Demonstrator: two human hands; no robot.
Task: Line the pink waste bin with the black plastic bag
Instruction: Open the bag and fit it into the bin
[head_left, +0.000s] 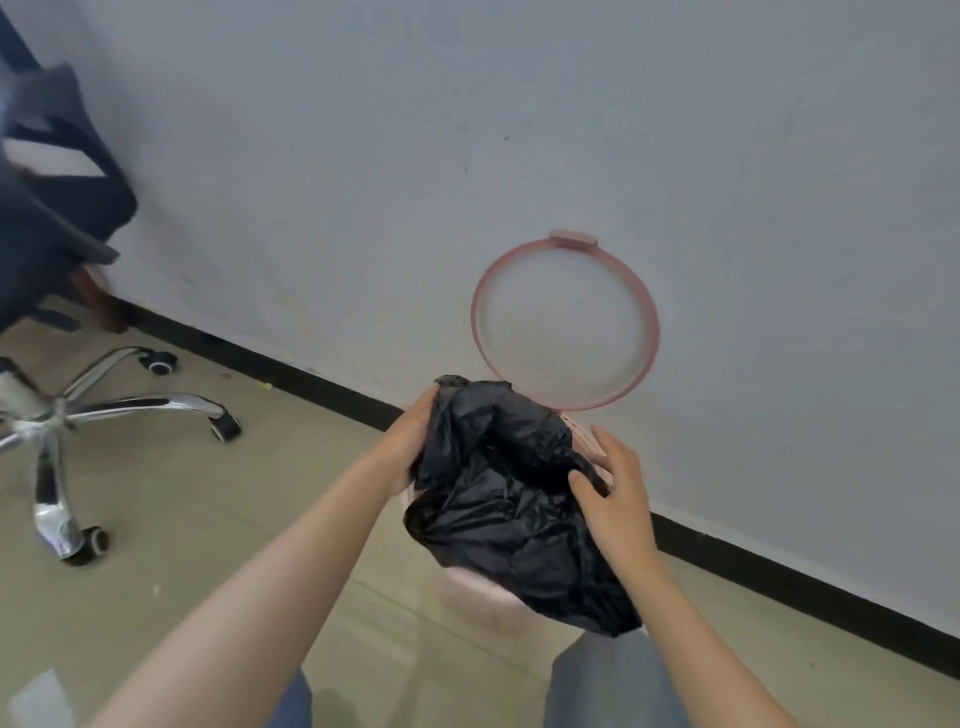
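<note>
The pink waste bin (480, 603) stands on the floor against the wall, mostly covered by the crumpled black plastic bag (498, 499) draped over its top and front. Its pink ring frame (647, 332) is flipped up against the wall. My left hand (413, 436) grips the bag's left edge at the bin's rim. My right hand (615, 493) holds the bag's right edge, thumb pressed into the plastic, fingers spread along the bin's right side. The inside of the bin is hidden by the bag.
An office chair with a chrome star base (57, 415) and castors stands to the left. A black skirting strip (779, 571) runs along the grey wall behind the bin. My knees (613, 686) are at the bottom edge, close to the bin.
</note>
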